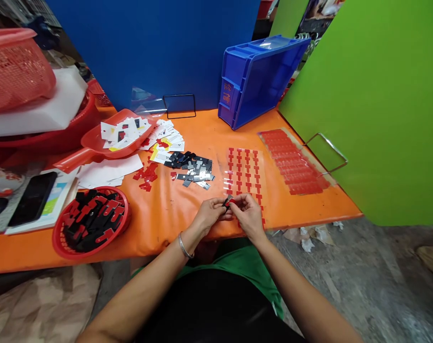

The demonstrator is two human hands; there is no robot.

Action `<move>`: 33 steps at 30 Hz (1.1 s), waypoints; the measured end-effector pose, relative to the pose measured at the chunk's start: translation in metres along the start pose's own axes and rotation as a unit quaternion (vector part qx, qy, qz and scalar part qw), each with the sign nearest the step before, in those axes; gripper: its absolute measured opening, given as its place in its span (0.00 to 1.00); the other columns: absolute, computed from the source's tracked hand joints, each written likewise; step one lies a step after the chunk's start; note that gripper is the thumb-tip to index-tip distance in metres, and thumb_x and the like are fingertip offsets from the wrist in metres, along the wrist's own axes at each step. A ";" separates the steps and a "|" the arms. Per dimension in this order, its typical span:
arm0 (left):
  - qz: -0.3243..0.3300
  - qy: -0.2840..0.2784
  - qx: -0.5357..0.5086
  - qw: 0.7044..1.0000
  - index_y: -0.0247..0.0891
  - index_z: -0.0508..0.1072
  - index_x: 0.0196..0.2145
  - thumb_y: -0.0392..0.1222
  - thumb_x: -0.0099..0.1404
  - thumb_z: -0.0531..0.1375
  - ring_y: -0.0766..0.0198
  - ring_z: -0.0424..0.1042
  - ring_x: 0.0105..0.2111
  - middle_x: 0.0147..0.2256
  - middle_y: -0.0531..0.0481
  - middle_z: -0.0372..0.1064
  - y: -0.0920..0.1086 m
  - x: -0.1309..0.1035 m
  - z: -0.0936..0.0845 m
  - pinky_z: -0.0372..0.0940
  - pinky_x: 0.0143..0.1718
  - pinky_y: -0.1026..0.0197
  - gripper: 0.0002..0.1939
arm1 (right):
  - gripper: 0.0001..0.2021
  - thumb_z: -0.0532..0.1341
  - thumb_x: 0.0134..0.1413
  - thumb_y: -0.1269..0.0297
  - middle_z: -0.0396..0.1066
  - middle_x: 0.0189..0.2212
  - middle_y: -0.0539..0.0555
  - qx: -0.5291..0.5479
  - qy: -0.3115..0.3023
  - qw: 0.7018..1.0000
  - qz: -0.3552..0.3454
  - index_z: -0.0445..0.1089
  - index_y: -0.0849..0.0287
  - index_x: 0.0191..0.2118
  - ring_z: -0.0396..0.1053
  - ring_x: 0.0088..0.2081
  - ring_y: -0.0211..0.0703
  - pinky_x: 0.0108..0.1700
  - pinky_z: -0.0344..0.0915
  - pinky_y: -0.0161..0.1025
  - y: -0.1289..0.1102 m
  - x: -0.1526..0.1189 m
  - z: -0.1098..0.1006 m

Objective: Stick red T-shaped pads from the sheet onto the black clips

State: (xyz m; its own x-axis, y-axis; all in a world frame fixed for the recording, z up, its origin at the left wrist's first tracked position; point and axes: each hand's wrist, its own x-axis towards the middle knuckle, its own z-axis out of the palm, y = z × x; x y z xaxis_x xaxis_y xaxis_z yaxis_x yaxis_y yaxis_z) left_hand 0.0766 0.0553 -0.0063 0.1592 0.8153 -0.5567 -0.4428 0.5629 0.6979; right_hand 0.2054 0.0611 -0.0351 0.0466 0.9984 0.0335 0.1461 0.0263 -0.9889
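Note:
My left hand (208, 214) pinches a small flat black piece (226, 204) above the front edge of the orange table. The fingers of my right hand (248, 213) close on a red T-shaped sticker (232, 201), which lies against the black piece. Under and behind my hands is a clear sheet (243, 166) with rows of red T-shaped stickers. A loose pile of black and silvery flat pieces (198, 169) lies beyond my left hand. At the left, a red basket (127, 224) holds many black pieces with red stickers on them.
A red scoop (86, 155) with white cards, red scraps (147, 176) and a phone (33, 197) lie on the left. A blue crate (232, 81) stands on its side at the back. More red sticker sheets (295, 162) lie right, beside a green panel (374, 119).

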 end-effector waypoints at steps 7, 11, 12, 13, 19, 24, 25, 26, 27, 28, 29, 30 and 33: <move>0.015 -0.021 0.003 1.000 0.28 0.73 0.35 0.22 0.56 0.58 0.68 0.75 0.25 0.28 0.46 0.75 -0.004 0.002 -0.003 0.72 0.34 0.65 0.09 | 0.09 0.63 0.47 0.60 0.68 0.25 0.49 -0.019 0.002 1.000 -0.005 0.65 0.56 0.31 0.66 0.24 0.38 0.26 0.65 0.35 0.000 -0.001 0.001; 0.016 -0.030 -0.001 0.999 0.28 0.72 0.35 0.22 0.56 0.57 0.67 0.75 0.26 0.28 0.46 0.75 -0.005 0.003 -0.004 0.72 0.34 0.65 0.09 | 0.08 0.63 0.48 0.60 0.68 0.25 0.49 -0.027 0.006 1.000 -0.006 0.65 0.56 0.31 0.66 0.25 0.38 0.27 0.66 0.36 0.000 -0.002 0.001; 0.017 -0.033 -0.003 0.999 0.29 0.73 0.35 0.22 0.56 0.58 0.67 0.75 0.26 0.28 0.46 0.75 -0.006 0.003 -0.004 0.72 0.34 0.65 0.09 | 0.08 0.63 0.48 0.60 0.68 0.25 0.49 -0.029 0.005 1.000 -0.007 0.65 0.56 0.31 0.66 0.25 0.38 0.27 0.66 0.36 0.000 -0.002 0.002; 0.018 -0.035 -0.004 0.999 0.29 0.73 0.35 0.23 0.56 0.58 0.67 0.75 0.26 0.28 0.46 0.75 -0.006 0.003 -0.004 0.72 0.35 0.64 0.09 | 0.08 0.63 0.48 0.60 0.68 0.25 0.49 -0.031 0.006 0.999 -0.006 0.64 0.56 0.31 0.66 0.25 0.38 0.27 0.66 0.36 0.001 -0.002 0.002; 0.033 -0.048 0.002 0.998 0.28 0.73 0.35 0.27 0.55 0.62 0.67 0.75 0.27 0.29 0.45 0.75 -0.007 0.003 -0.006 0.72 0.37 0.63 0.08 | 0.08 0.62 0.49 0.59 0.68 0.25 0.49 -0.047 0.012 0.999 -0.014 0.64 0.56 0.31 0.66 0.25 0.38 0.27 0.66 0.36 0.002 -0.002 0.002; 0.040 -0.007 0.002 0.999 0.28 0.73 0.34 0.29 0.58 0.62 0.65 0.75 0.26 0.26 0.46 0.74 -0.010 0.005 -0.003 0.72 0.34 0.63 0.05 | 0.07 0.62 0.51 0.59 0.68 0.26 0.49 -0.051 0.012 0.998 -0.019 0.65 0.55 0.32 0.67 0.25 0.39 0.27 0.67 0.37 -0.001 -0.005 0.002; 0.041 0.008 0.005 0.999 0.28 0.73 0.34 0.29 0.58 0.61 0.65 0.75 0.25 0.25 0.46 0.74 -0.011 0.005 -0.001 0.72 0.32 0.63 0.04 | 0.07 0.61 0.52 0.59 0.68 0.26 0.49 -0.045 0.011 0.999 -0.018 0.65 0.55 0.32 0.68 0.25 0.39 0.26 0.68 0.37 -0.002 -0.007 0.003; 0.043 0.021 0.008 0.999 0.28 0.72 0.33 0.29 0.58 0.61 0.65 0.75 0.24 0.24 0.47 0.74 -0.012 0.006 0.000 0.72 0.32 0.63 0.04 | 0.07 0.60 0.53 0.58 0.68 0.26 0.50 -0.041 0.009 0.999 -0.018 0.65 0.55 0.33 0.68 0.25 0.40 0.26 0.68 0.38 -0.004 -0.008 0.003; 0.045 0.030 0.010 0.998 0.28 0.72 0.33 0.28 0.58 0.61 0.65 0.74 0.23 0.24 0.47 0.74 -0.012 0.006 0.001 0.72 0.31 0.63 0.03 | 0.07 0.60 0.54 0.58 0.69 0.27 0.50 -0.042 0.008 0.999 -0.021 0.65 0.55 0.33 0.69 0.25 0.40 0.27 0.69 0.38 -0.005 -0.010 0.003; 0.048 0.034 0.010 0.998 0.28 0.72 0.32 0.28 0.58 0.61 0.65 0.74 0.23 0.23 0.47 0.74 -0.013 0.006 0.002 0.72 0.31 0.63 0.03 | 0.07 0.59 0.55 0.58 0.69 0.28 0.51 -0.053 0.010 0.998 -0.028 0.65 0.55 0.34 0.69 0.26 0.41 0.27 0.70 0.39 -0.005 -0.011 0.003; 0.051 0.035 0.009 0.998 0.28 0.72 0.32 0.28 0.58 0.61 0.65 0.74 0.23 0.24 0.47 0.74 -0.013 0.006 0.003 0.72 0.31 0.62 0.03 | 0.06 0.59 0.55 0.59 0.69 0.30 0.52 -0.074 0.018 0.996 -0.042 0.66 0.55 0.35 0.70 0.28 0.42 0.29 0.70 0.39 -0.006 -0.012 0.002; 0.054 0.033 0.008 0.998 0.29 0.72 0.32 0.29 0.58 0.61 0.65 0.74 0.23 0.24 0.47 0.74 -0.013 0.005 0.003 0.72 0.32 0.61 0.03 | 0.06 0.58 0.55 0.59 0.69 0.34 0.55 -0.100 0.031 0.993 -0.062 0.66 0.56 0.35 0.70 0.32 0.43 0.31 0.71 0.40 -0.006 -0.012 0.002; 0.057 0.023 0.005 0.998 0.29 0.72 0.32 0.29 0.57 0.62 0.64 0.75 0.23 0.24 0.47 0.74 -0.013 0.004 0.003 0.72 0.33 0.60 0.03 | 0.06 0.59 0.55 0.61 0.63 0.46 0.61 -0.166 0.078 0.976 -0.116 0.68 0.57 0.34 0.68 0.45 0.48 0.37 0.71 0.42 -0.004 -0.009 0.001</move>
State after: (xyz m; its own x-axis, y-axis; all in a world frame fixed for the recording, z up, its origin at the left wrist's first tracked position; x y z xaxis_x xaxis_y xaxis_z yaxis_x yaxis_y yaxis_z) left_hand 0.0855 0.0515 -0.0160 0.0673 0.8673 -0.4932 -0.4463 0.4683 0.7626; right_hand 0.2035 0.0523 -0.0316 0.1197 0.9468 0.2987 0.4816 0.2077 -0.8514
